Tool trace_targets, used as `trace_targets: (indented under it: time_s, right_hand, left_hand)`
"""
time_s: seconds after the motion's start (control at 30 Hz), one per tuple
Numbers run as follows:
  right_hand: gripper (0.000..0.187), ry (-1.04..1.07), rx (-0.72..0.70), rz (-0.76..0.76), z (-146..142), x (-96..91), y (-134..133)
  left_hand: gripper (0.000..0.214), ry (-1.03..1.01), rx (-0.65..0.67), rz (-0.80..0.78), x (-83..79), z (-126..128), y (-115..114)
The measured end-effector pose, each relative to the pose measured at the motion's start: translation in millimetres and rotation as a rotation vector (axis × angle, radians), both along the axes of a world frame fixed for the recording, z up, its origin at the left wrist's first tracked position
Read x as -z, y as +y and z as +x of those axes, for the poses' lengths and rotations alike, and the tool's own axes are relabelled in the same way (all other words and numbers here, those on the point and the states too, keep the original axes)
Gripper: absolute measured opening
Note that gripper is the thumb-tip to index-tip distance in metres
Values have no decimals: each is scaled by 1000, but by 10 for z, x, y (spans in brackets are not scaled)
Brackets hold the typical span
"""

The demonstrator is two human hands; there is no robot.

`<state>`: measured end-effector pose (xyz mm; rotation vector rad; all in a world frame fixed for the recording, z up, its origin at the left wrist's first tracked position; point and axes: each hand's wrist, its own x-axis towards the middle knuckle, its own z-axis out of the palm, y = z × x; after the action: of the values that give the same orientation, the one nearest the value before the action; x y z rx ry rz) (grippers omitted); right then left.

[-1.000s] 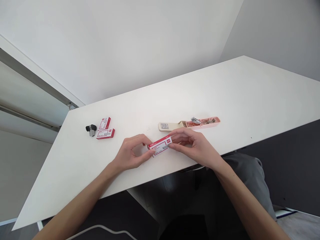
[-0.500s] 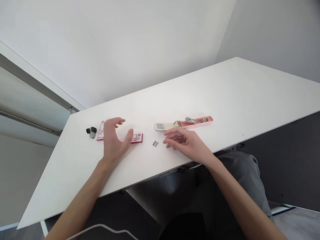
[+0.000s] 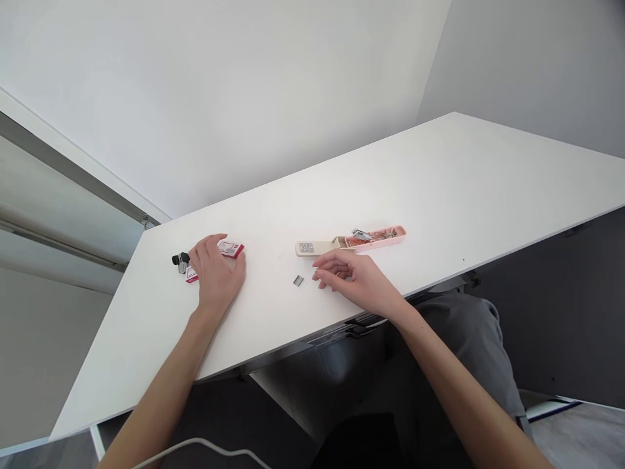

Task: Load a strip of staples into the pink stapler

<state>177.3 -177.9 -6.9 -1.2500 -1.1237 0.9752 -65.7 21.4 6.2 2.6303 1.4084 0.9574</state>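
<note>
My left hand (image 3: 213, 277) lies at the left of the white table (image 3: 439, 176), fingers and thumb closed round a red and white staple box (image 3: 231, 248). Part of another red and white box (image 3: 191, 277) shows under that hand. Beside the fingertips lies a small black and silver object (image 3: 180, 260). My right hand (image 3: 355, 279) hovers low over the table near its front edge, fingers loosely bent and apart, holding nothing. A short strip of staples (image 3: 297, 281) lies just left of its fingertips. Behind it lies an opened stapler, with a cream arm (image 3: 312, 248) and a pink tray (image 3: 383, 237).
The table's front edge runs just below both wrists. A white cable (image 3: 195, 445) curves under the table at bottom left. My grey-clad knee (image 3: 469, 339) is below the table at the right. A window frame (image 3: 73, 176) runs along the left wall.
My hands parted from the box they held together. The left hand slid it left to the other boxes. The staple strip now lies on the table by my right hand.
</note>
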Motion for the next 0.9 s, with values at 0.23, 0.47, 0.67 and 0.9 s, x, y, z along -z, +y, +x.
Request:
trace_targets:
  time_s: [0.23, 0.47, 0.67, 0.9]
  right_hand:
    - [18, -14, 3, -1, 1, -46, -1]
    - [19, -372, 0, 71, -26, -10, 24]
    - [28, -667, -13, -4, -138, -52, 118]
    - [5, -681, 46, -98, -215, -68, 205]
  left_hand:
    - [29, 83, 43, -8, 51, 12, 3]
    - [27, 88, 218, 84, 37, 69, -76]
    - [23, 112, 497, 168, 2, 248, -194]
    - [28, 20, 605, 139, 17, 502, -114]
